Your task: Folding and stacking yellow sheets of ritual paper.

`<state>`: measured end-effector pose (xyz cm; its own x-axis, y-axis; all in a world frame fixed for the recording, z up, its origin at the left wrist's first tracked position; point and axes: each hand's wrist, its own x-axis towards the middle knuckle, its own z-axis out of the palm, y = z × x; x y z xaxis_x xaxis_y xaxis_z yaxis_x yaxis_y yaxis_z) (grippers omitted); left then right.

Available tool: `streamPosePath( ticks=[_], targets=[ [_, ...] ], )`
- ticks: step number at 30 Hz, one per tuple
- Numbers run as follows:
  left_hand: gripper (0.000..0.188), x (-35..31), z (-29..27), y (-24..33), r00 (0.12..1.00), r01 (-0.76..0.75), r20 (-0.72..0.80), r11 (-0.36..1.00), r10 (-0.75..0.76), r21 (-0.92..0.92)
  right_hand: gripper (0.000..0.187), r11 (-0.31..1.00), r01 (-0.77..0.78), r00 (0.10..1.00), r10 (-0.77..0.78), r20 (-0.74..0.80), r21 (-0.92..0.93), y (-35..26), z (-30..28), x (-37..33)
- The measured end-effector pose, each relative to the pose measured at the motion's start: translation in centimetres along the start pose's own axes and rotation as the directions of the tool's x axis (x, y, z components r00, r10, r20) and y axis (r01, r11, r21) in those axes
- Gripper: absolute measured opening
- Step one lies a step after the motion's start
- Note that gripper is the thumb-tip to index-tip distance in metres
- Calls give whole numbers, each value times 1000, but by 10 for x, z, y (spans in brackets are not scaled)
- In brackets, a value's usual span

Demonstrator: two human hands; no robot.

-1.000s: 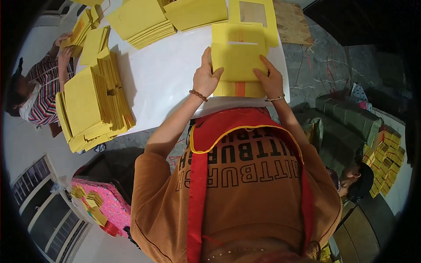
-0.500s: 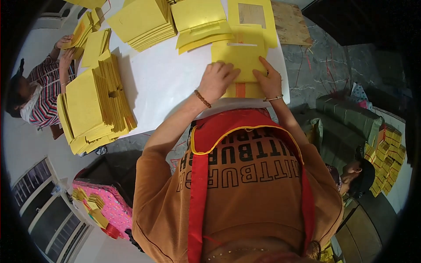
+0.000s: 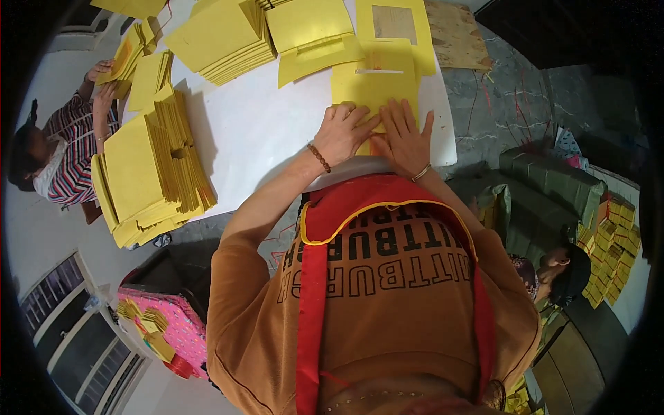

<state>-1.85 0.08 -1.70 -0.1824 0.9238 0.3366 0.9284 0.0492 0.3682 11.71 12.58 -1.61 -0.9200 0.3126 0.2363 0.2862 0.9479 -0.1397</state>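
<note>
A yellow card folder (image 3: 380,84) lies before me at the near edge of the white table, with a narrow pale slot near its far end and an orange strip showing at its near part. My left hand (image 3: 344,130) rests on its left side, fingers bent and slightly apart, tips on the card. Flat on the folder beside it is my right hand (image 3: 403,137), fingers stretched out and thumb spread to the right. The fingertips of both hands nearly meet over the orange strip, which they mostly hide.
Behind the folder lie a yellow card with a window cutout (image 3: 423,59) and an opened folder (image 3: 315,59). Stacks of yellow folders (image 3: 221,41) stand farther back, with a tall stack (image 3: 135,169) at left. A co-worker (image 3: 72,142) handles folders at far left; another person (image 3: 553,270) is at right.
My right hand has moved left and nearer from the folder's right edge, and its fingers now lie flat across it. The left hand has barely moved.
</note>
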Motion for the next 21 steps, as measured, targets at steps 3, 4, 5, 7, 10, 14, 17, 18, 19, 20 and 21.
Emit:
streamPosePath(
  ticks=[3,4,5,7,10,14,17,18,19,20,21],
  targets=[
    [45,-4,4,0,999,24,49,1000,-24,-3,58,999,9,999,-11,46,36,0,8,-4],
    [45,-6,3,1,999,28,47,1000,-28,4,59,999,-3,999,0,51,54,-1,8,-4],
    [48,-8,2,2,996,40,73,998,-43,53,59,998,4,999,-7,47,57,-1,10,-5],
    [51,-8,0,2,994,54,88,992,-64,110,59,998,1,1000,-3,26,69,-1,13,-7],
    [56,-3,-2,0,990,43,125,993,-57,111,60,997,-1,999,-2,37,75,2,14,-7],
    [49,2,-3,-3,995,-47,98,991,35,122,56,999,-3,998,0,58,54,2,5,0],
    [47,9,-8,1,980,-98,189,968,54,231,45,984,-67,992,48,121,164,2,-19,23],
    [46,13,-9,5,957,-126,287,946,36,300,38,980,-11,995,-8,95,198,6,-21,35],
    [46,17,-6,10,960,-122,277,943,34,310,32,972,47,996,-63,65,229,9,-20,48],
    [44,21,1,17,924,-103,380,925,-46,365,32,972,59,996,-73,54,226,10,-19,59],
    [42,25,10,19,872,-94,473,904,-127,416,30,933,94,975,-157,156,349,10,-16,70]
  ],
)
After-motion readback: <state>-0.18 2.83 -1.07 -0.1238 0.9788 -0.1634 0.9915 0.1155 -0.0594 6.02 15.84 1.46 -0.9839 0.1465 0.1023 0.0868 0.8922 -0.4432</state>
